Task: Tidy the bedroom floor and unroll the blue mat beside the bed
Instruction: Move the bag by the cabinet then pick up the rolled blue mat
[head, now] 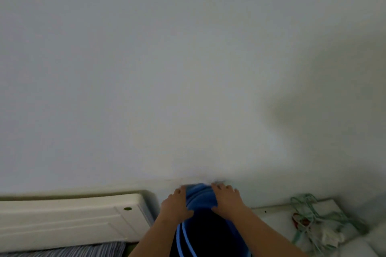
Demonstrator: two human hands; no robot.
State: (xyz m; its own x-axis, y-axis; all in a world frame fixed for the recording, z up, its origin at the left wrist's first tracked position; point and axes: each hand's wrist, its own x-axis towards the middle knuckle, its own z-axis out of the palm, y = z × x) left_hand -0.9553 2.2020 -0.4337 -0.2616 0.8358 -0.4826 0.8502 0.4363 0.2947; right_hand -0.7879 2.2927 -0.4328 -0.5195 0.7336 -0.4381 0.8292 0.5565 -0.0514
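- Grip: left hand and right hand clasp the rolled blue mat, lower centre (against the wall).
- Swung carelessly, it could snag the green wire hangers, lower right.

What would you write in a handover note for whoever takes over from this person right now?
Left grip holds the blue mat on its left side; right grip holds its right side.
The mat is rolled, near the wall, between the headboard and the bedside cabinet with hangers.
Done: mat held in both grips.
Left: unroll it beside the bed. The floor is out of view.
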